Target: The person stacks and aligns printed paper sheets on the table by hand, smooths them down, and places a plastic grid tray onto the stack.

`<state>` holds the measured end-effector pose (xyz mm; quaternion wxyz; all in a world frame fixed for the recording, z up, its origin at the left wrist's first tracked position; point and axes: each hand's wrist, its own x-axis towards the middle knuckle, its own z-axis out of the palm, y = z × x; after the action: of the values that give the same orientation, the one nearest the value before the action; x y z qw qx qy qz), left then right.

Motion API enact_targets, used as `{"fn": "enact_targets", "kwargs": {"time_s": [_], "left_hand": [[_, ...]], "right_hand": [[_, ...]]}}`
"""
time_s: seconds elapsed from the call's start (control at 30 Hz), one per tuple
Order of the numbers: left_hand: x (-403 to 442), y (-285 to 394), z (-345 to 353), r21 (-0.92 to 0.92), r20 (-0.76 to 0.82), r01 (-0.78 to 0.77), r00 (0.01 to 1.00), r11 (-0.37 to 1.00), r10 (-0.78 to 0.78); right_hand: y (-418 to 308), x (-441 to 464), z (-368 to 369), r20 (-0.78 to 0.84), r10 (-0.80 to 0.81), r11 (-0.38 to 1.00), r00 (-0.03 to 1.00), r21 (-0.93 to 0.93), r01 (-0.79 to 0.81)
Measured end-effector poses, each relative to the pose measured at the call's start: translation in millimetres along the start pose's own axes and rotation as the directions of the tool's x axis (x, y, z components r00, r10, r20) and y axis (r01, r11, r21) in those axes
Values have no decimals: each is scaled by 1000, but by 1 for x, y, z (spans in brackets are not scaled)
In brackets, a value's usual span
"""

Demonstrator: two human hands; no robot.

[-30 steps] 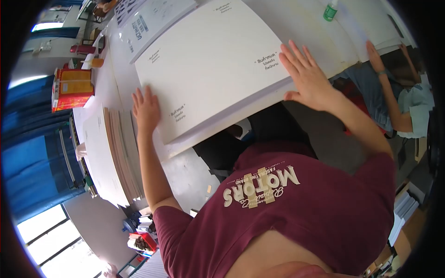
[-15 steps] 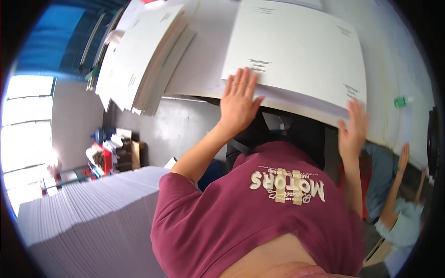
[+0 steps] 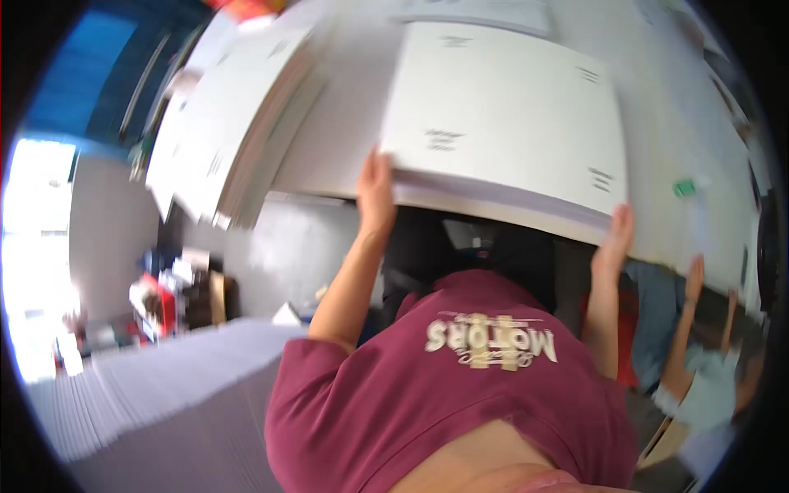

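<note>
A thick stack of large white printed sheets (image 3: pixel 509 107) lies on the white table (image 3: pixel 341 123), close to its front edge. Small blocks of dark text show near the corners of the top sheet. My left hand (image 3: pixel 376 193) is at the stack's near left corner, fingers together and pressed against its side. At the near right corner, my right hand (image 3: pixel 614 242) touches the stack's side with its fingers together. Both hands are somewhat blurred.
Another stack of printed sheets (image 3: pixel 238 115) stands at the left of the table. A green bottle (image 3: pixel 684 188) lies at the right. Many pale sheets (image 3: pixel 173 394) are piled at lower left. A co-worker (image 3: pixel 699 378) is at the right.
The view has swung left and down. My hands have moved from flat on the top sheet to the near corners of the stack, their fingers now closer together.
</note>
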<state>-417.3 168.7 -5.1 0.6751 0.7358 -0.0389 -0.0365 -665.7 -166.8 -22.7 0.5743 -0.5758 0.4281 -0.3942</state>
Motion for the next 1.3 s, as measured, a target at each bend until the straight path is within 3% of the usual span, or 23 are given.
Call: {"fn": "enact_targets", "kwargs": {"time_s": [0.03, 0.07, 0.13, 0.2, 0.3, 0.4, 0.5, 0.63, 0.73, 0.83, 0.97, 1.03, 1.13, 1.2, 1.23, 1.3], "left_hand": [[6, -19, 1, -102, -54, 49, 997, 994, -55], [-2, 9, 9, -69, 37, 127, 992, 990, -125], [8, -11, 11, -212, 31, 128, 992, 969, -124], [5, -6, 16, -234, 40, 67, 997, 970, -59], [4, 3, 12, -209, 7, 38, 999, 977, -38], [29, 10, 1, -92, 96, 55, 994, 994, -46], [47, 26, -5, 2, 175, 157, 972, 988, -155], [47, 30, -7, -66, 281, 207, 942, 976, -180], [57, 26, -19, -32, 307, 185, 937, 982, -167], [69, 35, -23, -23, 206, 138, 970, 990, -130], [94, 54, -25, 16, 111, 39, 993, 999, -41], [112, 59, -28, 10, 107, 7, 994, 1000, -8], [155, 64, -27, -31, 146, 15, 989, 999, -10], [185, 69, -17, -57, 151, 53, 988, 997, -43], [200, 70, -12, -96, 219, 96, 973, 991, -73], [243, 55, -14, -95, 323, 123, 943, 988, -86]], "right_hand": [[-8, -4, 6, -21, 29, 997, 999, -73, -30], [-17, -6, 10, 14, -17, 989, 1000, -148, 19], [-10, -2, 14, 39, -141, 962, 989, -230, 147], [-22, -9, 15, -12, -221, 938, 975, -277, 209], [-26, -15, 10, 14, -93, 980, 996, -176, 94], [-31, -14, 8, 7, -69, 989, 998, -131, 69], [-17, -5, 6, 11, -154, 988, 988, -10, 154], [-20, 14, -11, 114, 24, 979, 993, 198, -46], [-16, 48, -31, -7, -60, 996, 998, -70, 59], [-17, 83, -48, -69, -300, 845, 951, -482, 231], [28, 109, -44, 87, -424, 445, 902, -847, 291], [30, 101, -32, 216, -418, 245, 882, -908, 339], [27, 104, -34, 257, -334, 294, 907, -885, 360], [32, 109, -35, 292, -310, 210, 905, -907, 364], [41, 114, -35, 306, -406, 115, 861, -918, 380], [48, 119, -38, 352, -501, 162, 791, -859, 485]]}}
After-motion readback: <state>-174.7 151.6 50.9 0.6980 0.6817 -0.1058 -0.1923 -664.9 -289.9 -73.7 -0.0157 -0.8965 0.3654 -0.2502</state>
